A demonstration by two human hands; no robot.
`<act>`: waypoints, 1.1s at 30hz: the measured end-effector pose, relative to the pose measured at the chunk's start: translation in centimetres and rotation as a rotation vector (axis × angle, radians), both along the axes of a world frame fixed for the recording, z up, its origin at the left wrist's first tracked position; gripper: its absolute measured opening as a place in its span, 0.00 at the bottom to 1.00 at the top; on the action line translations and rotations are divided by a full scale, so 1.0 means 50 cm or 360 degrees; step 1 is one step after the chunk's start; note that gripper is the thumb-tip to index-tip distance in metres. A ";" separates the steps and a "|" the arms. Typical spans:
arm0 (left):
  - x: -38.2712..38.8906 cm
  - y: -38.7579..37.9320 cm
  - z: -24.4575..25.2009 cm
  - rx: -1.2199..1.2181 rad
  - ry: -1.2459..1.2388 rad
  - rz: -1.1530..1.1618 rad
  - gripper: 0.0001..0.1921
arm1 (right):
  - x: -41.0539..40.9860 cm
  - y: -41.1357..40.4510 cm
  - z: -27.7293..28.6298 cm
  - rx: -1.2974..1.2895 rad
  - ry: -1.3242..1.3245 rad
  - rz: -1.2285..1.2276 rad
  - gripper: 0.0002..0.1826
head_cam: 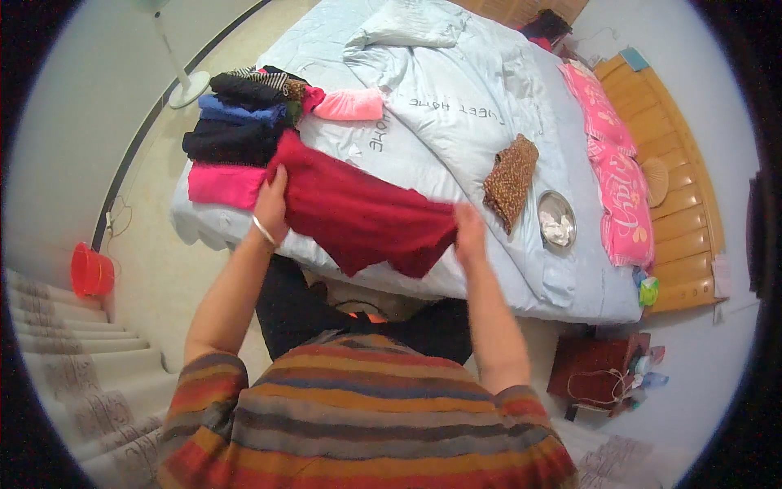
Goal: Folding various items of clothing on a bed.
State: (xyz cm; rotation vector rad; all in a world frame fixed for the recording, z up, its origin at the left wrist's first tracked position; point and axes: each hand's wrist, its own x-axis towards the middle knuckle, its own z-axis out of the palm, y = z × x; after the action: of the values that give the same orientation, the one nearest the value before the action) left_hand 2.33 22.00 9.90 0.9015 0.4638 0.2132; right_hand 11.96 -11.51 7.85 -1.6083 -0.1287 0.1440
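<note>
A dark red garment [366, 211] is stretched between my two hands above the near side of the bed. My left hand [273, 205] grips its left end, close to a folded bright pink cloth [223, 184]. At the garment's right end, my right hand [470, 235] holds the other edge and looks slightly blurred. Folded clothes lie in a row to the left: a black one [229, 143], a blue one [241, 111] and others behind. A light pink folded cloth [349, 105] rests beside them. Farther right lies a brown patterned cloth [512, 180].
A pale blue quilt [440, 116] covers much of the bed. A metal bowl [556, 219] with white contents sits on the right, before pink pillows [620, 202] and a wooden headboard [678, 183]. A red bucket [91, 270] and a fan base [189, 90] stand on the floor at left.
</note>
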 end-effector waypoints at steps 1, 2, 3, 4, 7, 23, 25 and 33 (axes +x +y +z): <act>0.033 0.005 0.038 0.0238 -0.0140 0.0037 0.25 | 0.042 -0.017 0.050 -0.0178 -0.0165 -0.0040 0.15; 0.069 0.007 0.084 0.0476 -0.0292 0.0074 0.24 | 0.077 -0.017 0.081 0.0141 -0.0420 -0.0207 0.16; 0.087 0.013 0.127 0.0721 -0.0430 0.0144 0.23 | 0.090 -0.009 0.165 0.0070 -0.0407 -0.0311 0.16; 0.098 0.015 0.172 0.0708 -0.0497 0.0218 0.21 | 0.085 0.020 0.252 0.0842 -0.0228 -0.0312 0.11; 0.099 -0.027 0.316 0.0506 -0.0737 0.0258 0.17 | 0.093 -0.044 0.375 0.0279 -0.1101 -0.0419 0.18; -0.088 -0.139 -0.066 0.2326 -0.0461 -0.0702 0.29 | -0.227 0.027 -0.026 -0.0703 -0.0205 0.0454 0.13; -0.109 -0.236 -0.035 0.2439 -0.0844 -0.0853 0.28 | -0.245 0.065 -0.011 -0.0757 -0.0303 0.0621 0.13; -0.025 -0.132 -0.012 0.2972 -0.0927 -0.0433 0.15 | -0.236 -0.032 0.200 -0.0757 -0.0278 0.0957 0.12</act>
State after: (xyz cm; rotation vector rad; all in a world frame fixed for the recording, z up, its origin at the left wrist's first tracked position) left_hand 1.11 15.40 9.29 2.5747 -0.6183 0.6611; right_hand 0.17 -13.11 17.83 -2.0124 -0.7618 0.5295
